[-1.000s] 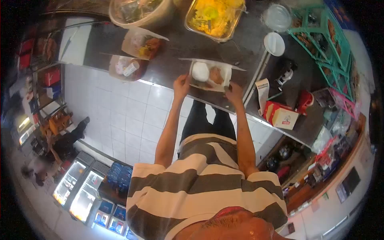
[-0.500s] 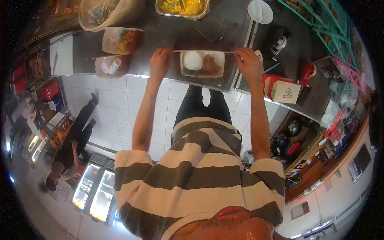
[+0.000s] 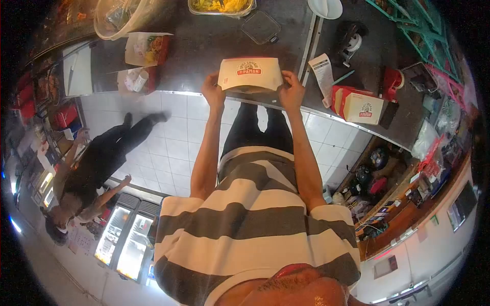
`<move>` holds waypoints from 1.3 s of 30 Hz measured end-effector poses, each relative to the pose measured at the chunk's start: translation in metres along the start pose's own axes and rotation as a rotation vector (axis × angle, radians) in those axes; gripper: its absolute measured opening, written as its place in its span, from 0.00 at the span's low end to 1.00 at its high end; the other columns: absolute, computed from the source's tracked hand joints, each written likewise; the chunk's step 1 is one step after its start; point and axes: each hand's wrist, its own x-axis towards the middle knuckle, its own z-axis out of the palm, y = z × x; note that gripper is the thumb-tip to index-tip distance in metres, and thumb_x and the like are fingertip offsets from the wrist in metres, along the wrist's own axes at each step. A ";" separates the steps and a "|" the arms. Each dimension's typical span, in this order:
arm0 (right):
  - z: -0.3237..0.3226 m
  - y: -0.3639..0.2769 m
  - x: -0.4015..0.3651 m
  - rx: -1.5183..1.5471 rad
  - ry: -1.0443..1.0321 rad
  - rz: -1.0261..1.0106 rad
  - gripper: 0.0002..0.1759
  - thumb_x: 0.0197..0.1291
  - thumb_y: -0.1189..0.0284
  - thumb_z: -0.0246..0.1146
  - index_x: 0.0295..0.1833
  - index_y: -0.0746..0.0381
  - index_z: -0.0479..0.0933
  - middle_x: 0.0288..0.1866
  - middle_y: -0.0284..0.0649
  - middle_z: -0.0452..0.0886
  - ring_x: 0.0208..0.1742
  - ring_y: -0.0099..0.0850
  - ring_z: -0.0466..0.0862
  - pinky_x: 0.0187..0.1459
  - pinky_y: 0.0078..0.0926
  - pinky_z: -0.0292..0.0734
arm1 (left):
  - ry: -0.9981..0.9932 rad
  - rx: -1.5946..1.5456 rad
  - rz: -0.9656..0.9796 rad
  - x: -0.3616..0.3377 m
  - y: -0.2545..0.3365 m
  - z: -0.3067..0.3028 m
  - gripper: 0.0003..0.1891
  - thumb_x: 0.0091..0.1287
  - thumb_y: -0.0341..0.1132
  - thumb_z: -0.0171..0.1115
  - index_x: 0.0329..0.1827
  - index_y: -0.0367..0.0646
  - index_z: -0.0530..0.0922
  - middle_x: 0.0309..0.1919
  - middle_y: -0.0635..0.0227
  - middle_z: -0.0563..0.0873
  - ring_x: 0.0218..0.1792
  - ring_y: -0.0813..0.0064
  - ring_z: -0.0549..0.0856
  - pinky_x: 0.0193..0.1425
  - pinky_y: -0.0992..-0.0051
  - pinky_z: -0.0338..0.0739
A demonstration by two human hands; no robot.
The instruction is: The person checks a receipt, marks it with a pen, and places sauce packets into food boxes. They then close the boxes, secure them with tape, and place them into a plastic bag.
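A cardboard meal box (image 3: 248, 81) with a printed lid sits at the front edge of the dark counter, its lid folded down over the food. At its left side my left hand (image 3: 213, 91) is closed on the box edge. Across from it, my right hand (image 3: 291, 92) grips the right side with thumb and fingers. The box's contents are hidden under the lid. A paper receipt (image 3: 321, 76) and a green pen (image 3: 343, 77) lie to the right of my right hand.
Two open food boxes (image 3: 162, 49) stand left on the counter (image 3: 199, 43). Further back are a plastic tub (image 3: 109, 28), a tray of yellow food (image 3: 220, 6) and white bowls (image 3: 325, 7). Red-and-white boxes (image 3: 363, 108) and a tape dispenser (image 3: 352, 43) are right. Another person (image 3: 97, 163) is behind, left.
The box's raised lid has come down over the rice and food. My hands have moved closer together and lower onto the box sides. The other person has shifted right.
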 end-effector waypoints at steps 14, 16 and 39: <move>0.004 -0.024 0.030 -0.317 -0.232 0.050 0.18 0.66 0.61 0.64 0.46 0.68 0.85 0.41 0.55 0.85 0.41 0.52 0.86 0.42 0.46 0.79 | -0.379 0.258 -0.174 0.020 0.014 -0.008 0.22 0.78 0.45 0.47 0.57 0.35 0.82 0.55 0.46 0.79 0.57 0.51 0.79 0.64 0.58 0.73; 0.028 0.003 0.012 -0.382 -0.125 0.032 0.17 0.68 0.62 0.63 0.46 0.67 0.85 0.43 0.56 0.83 0.44 0.54 0.83 0.45 0.47 0.77 | -0.364 0.708 0.088 0.008 -0.005 0.000 0.26 0.81 0.49 0.45 0.61 0.34 0.78 0.52 0.33 0.77 0.53 0.38 0.78 0.61 0.52 0.72; 0.036 0.013 0.017 -0.309 -0.156 -0.248 0.39 0.76 0.63 0.53 0.84 0.63 0.45 0.83 0.61 0.50 0.81 0.59 0.55 0.80 0.51 0.53 | -0.227 0.590 0.372 0.019 0.005 0.010 0.23 0.79 0.44 0.50 0.68 0.37 0.75 0.63 0.47 0.75 0.64 0.49 0.74 0.68 0.56 0.68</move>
